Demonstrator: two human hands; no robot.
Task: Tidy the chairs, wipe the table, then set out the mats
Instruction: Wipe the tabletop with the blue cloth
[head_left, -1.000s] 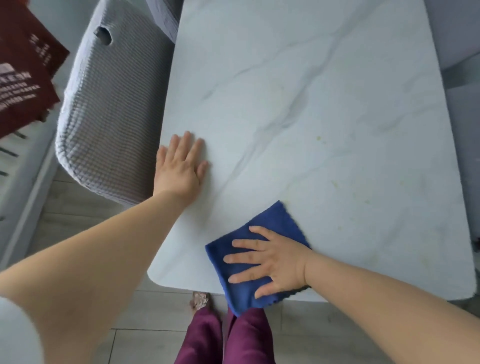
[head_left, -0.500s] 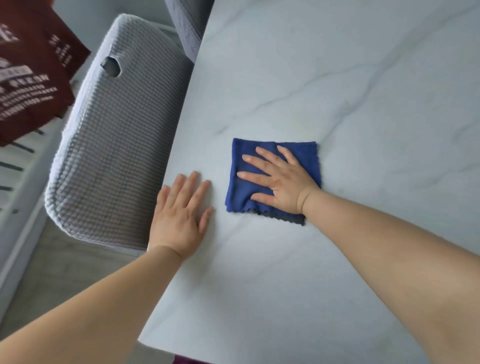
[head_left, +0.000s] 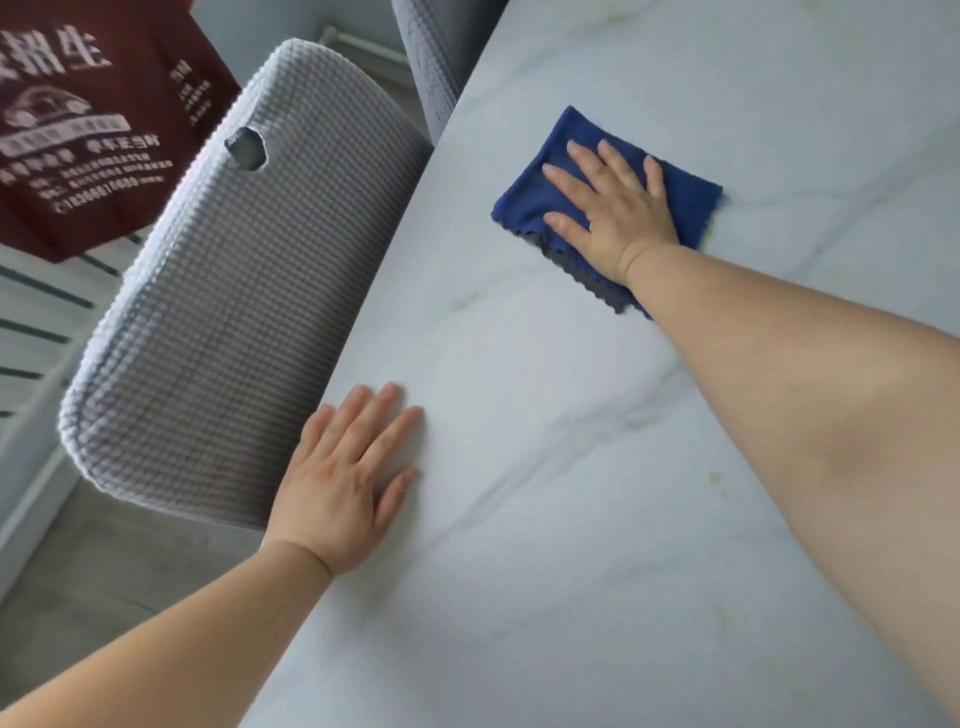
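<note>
- Blue cloth (head_left: 522, 202): folded flat on the pale marbled bench (head_left: 571, 467), in its far left part, close to the edge where the chairs stand.
- Right grip (head_left: 618, 208): we lay it palm-down on top of the cloth, fingers (head_left: 615, 165) straight and spread, nothing curled round the fabric; the grip is wide and presses rather than clasps.
- Cloth relative to the grip: it lies directly beneath palm and fingers. A blue margin shows past the fingertips and on both sides of the hand, and a grey scalloped edge runs out beside the wrist.
- Left grip (head_left: 343, 478): wide too, flat on the bare bench at its left edge, holding nothing, well apart from the cloth and nearer to us.
- Grey waffle-covered chair back (head_left: 234, 312): just beside the left grip, against the bench edge; a small hole shows near its top.
- Second grey chair (head_left: 431, 67): farther along the same edge, near the cloth.
- Maroon bag (head_left: 88, 119) with white print: upper left, beyond the chairs.
- Faint yellowish marks (head_left: 717, 478): on the bench beside our right forearm.
</note>
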